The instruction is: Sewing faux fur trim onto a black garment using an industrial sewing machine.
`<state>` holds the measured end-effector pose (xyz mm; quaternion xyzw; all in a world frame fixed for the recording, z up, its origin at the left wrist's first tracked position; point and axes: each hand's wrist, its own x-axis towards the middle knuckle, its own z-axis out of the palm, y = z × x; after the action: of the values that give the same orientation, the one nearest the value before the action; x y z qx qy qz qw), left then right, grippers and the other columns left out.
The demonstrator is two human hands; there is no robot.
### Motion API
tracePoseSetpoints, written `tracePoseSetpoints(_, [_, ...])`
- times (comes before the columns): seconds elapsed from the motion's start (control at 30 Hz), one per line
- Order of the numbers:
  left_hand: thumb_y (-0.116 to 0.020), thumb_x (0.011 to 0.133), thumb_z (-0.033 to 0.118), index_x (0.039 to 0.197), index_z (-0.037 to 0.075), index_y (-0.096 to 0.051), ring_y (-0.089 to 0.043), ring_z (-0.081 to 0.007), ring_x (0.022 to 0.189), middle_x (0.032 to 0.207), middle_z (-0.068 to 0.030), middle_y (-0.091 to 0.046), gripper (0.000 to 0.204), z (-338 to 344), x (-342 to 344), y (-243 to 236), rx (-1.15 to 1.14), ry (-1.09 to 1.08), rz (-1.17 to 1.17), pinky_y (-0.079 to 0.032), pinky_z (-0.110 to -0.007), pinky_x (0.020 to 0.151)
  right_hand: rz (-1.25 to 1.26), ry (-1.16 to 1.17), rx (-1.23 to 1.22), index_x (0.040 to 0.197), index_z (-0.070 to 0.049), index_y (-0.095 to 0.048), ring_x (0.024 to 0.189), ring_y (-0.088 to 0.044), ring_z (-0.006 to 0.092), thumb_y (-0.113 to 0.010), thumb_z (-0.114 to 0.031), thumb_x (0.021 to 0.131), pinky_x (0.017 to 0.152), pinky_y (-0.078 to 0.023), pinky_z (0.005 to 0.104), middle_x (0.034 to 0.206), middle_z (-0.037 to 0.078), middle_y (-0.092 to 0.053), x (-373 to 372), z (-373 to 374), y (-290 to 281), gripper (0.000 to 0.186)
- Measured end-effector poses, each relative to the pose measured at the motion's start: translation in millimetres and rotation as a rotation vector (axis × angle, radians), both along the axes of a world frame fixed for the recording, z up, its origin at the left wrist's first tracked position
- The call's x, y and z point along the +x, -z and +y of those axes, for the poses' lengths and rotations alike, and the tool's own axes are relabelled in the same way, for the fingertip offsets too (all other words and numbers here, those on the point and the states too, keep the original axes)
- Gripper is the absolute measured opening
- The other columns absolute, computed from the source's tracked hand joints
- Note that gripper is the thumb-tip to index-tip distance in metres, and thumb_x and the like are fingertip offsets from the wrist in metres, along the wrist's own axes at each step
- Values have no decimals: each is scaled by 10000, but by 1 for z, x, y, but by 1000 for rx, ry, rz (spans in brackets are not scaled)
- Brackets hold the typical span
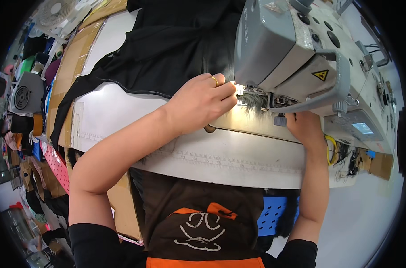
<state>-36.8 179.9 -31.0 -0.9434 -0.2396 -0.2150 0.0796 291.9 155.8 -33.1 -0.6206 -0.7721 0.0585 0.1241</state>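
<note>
Head view puts the sewing machine at the right of my feed, and I take every place from it. At the machine's lit working end lies grey fur, and the black garment spreads across the surface to the machine's left, one narrow end trailing well away from it. I judge the sewing to be partway through: the fur sits where the stitching would happen, so some work seems left there. How much is done I cannot tell, since the machine's own parts block my look at the stitches.

I read the left hand as narrow, its fingertips bunched just left of the machine's working end, apparently pinching the garment. The right hand sits under the machine's front, its fingers partly hidden; whether it grips anything I cannot tell.

As for containers, I see a blue perforated basket lower than the machine, on the wearer's side of it. A dark furry piece overlaps it, inside or merely in front, I cannot say. Well left of the machine, a pink perforated panel may be another basket's side; its contents escape me.
</note>
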Motion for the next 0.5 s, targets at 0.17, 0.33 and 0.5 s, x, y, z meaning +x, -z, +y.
tracePoseSetpoints(0.17, [-727, 794, 118, 1012, 71, -657, -604, -206, 1029, 1137, -32, -623, 234, -2, 2, 1, 1, -34, 44, -543, -327, 832, 44, -66, 64, 989, -50, -728, 856, -717, 426, -663, -222, 951, 739, -581, 508, 881, 190, -737, -3, 5, -3, 187])
tracePoseSetpoints(0.33, [-734, 807, 118, 1055, 73, -675, -609, -207, 1038, 1144, -33, -628, 259, -4, 4, -1, 23, -70, 96, -542, -319, 832, 36, -123, 131, 992, -50, -727, 862, -717, 413, -680, -206, 950, 739, -574, 502, 891, 177, -737, 2, 8, 7, 168])
tracePoseSetpoints(0.5, [-734, 809, 114, 1050, 87, -682, -613, -210, 1045, 1138, -41, -635, 248, -2, 4, -1, 8, -87, 119, -537, -316, 843, 13, -121, 168, 970, -40, -721, 838, -706, 417, -692, -194, 945, 734, -568, 503, 860, 175, -728, -2, 9, 5, 159])
